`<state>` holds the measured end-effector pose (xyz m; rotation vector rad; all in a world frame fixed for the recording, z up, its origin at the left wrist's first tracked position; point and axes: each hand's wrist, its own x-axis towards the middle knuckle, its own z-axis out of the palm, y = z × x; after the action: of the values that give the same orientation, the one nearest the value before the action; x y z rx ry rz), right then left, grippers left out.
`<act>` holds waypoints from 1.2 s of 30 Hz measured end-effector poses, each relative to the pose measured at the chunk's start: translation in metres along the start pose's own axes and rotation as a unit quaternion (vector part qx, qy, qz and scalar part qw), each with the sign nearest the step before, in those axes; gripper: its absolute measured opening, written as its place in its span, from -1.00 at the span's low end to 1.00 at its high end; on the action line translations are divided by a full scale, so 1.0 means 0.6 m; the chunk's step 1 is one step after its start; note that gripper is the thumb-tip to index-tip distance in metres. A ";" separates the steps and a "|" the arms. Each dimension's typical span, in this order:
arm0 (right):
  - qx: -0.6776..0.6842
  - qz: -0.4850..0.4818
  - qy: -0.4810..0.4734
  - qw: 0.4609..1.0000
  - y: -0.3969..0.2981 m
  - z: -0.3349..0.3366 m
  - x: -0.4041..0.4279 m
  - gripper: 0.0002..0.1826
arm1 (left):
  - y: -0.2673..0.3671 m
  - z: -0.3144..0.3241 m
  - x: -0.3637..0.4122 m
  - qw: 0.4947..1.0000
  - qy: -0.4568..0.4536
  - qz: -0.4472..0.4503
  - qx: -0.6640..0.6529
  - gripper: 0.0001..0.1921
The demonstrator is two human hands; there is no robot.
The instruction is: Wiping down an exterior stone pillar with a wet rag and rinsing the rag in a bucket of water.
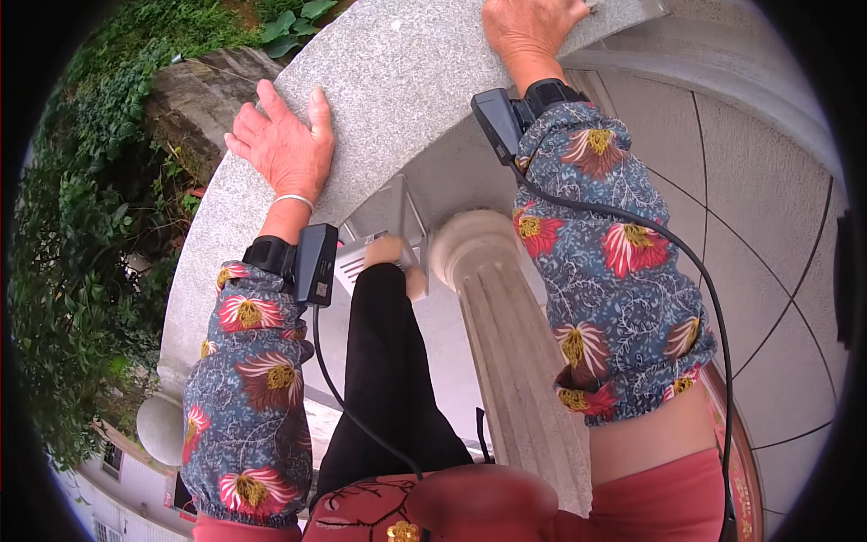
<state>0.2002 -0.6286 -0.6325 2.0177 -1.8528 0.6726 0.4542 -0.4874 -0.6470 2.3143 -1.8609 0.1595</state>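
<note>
My left hand [288, 139] rests with spread fingers on the pale, speckled stone top of a balustrade [379, 61], near its outer edge, with nothing held. Further along the same stone, at the top of the view, lies my right hand [528, 27]; its fingers are partly cut off by the frame, and a small dark bit shows by one fingertip. Both forearms wear flowered sleeve covers, and black devices with cables are strapped at the wrists. Below, between the arms, stand a fluted stone column [508, 339] and a grey plastic stool [352, 264].
Green shrubs [74, 203] and a weathered rock or wood block [203, 101] lie beyond the stone at left. A stone ball [160, 430] and a white building [129, 501] show lower left. Tiled paving [745, 237] spreads at right. One black-trousered leg reaches towards the stool.
</note>
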 end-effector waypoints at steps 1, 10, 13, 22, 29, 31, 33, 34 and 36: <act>-0.001 0.001 -0.002 1.000 0.001 0.001 0.001 -0.58 | -0.005 -0.001 -0.002 1.000 -0.003 0.010 -0.013 -0.24; -0.021 -0.001 0.007 1.000 0.016 0.007 -0.001 -0.59 | -0.223 -0.070 -0.168 0.996 -0.081 -0.046 0.011 -0.33; -0.023 0.007 0.000 1.000 0.009 0.009 0.000 -0.59 | -0.276 -0.097 -0.196 0.998 -0.054 0.030 -0.005 -0.36; -0.089 -0.015 0.002 0.996 0.033 0.015 -0.002 -0.59 | -0.272 -0.082 -0.209 0.999 -0.049 0.003 -0.021 -0.35; -0.083 -0.003 -0.007 0.997 0.024 0.030 -0.010 -0.59 | -0.285 -0.104 -0.197 0.999 -0.051 0.007 0.008 -0.34; -0.084 -0.011 -0.009 0.996 0.028 0.011 0.005 -0.59 | -0.273 -0.096 -0.199 0.999 -0.046 -0.001 -0.010 -0.35; -0.082 -0.012 -0.011 0.997 0.031 0.001 0.013 -0.60 | -0.267 -0.092 -0.199 0.999 -0.053 -0.006 -0.013 -0.35; -0.080 -0.018 -0.006 0.997 0.033 -0.001 0.014 -0.60 | -0.266 -0.090 -0.200 0.999 -0.053 -0.004 -0.012 -0.34; -0.075 -0.022 0.001 0.997 0.030 -0.003 0.013 -0.60 | -0.265 -0.090 -0.205 0.998 -0.055 -0.005 -0.010 -0.33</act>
<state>0.1828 -0.6360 -0.6281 1.9552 -1.7960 0.5075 0.5840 -0.3256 -0.6270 2.3630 -1.8906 0.0132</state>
